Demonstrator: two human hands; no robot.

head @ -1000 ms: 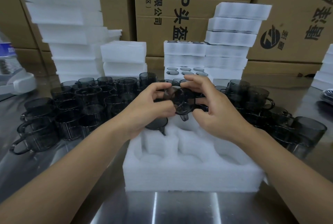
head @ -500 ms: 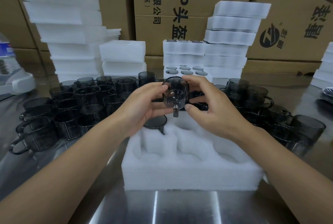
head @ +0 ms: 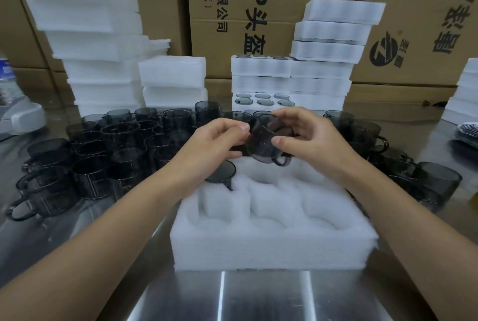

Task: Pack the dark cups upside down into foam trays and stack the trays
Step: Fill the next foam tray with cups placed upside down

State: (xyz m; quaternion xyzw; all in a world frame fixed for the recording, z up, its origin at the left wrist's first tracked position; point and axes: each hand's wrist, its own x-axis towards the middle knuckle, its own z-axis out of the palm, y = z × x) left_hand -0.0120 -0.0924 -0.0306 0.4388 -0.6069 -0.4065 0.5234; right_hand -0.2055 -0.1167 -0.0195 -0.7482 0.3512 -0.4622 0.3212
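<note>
Loose cups (head: 103,150) sitting left of tray (head: 271,240) | packed cup (head: 222,172) lying upside down in tray's far-left pocket | left hand (head: 217,142) pinching cup (head: 263,147) tilting above tray | right hand (head: 310,139) gripping cup's other side | more cups (head: 375,139) standing right of tray

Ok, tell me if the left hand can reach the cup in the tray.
Likely yes: the seated cup lies just under the left hand, nothing between; it must first release the held cup, which the right hand also grips.
</note>
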